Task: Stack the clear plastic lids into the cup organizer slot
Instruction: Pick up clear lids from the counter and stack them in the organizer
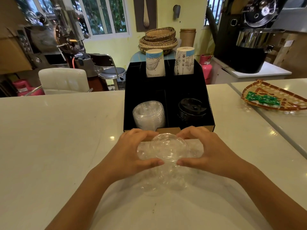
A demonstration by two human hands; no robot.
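Note:
A black cup organizer [189, 87] stands on the white counter straight ahead. Its front left slot holds a stack of clear plastic lids [149, 114]; the front right slot holds black lids [191, 108]. Just in front of the organizer, my left hand [131, 151] and my right hand [206, 150] cup a clear domed lid [168, 147] from both sides, fingers over its far rim and thumbs at its near rim. More clear lids [166, 181] lie loose on the counter below my hands, hard to tell apart.
Two stacks of printed paper cups [155, 63] stand in the organizer's back slots. A woven tray with green packets [272, 99] lies on the counter at the right. Woven baskets, a stool and coffee roasting machines stand beyond the counter.

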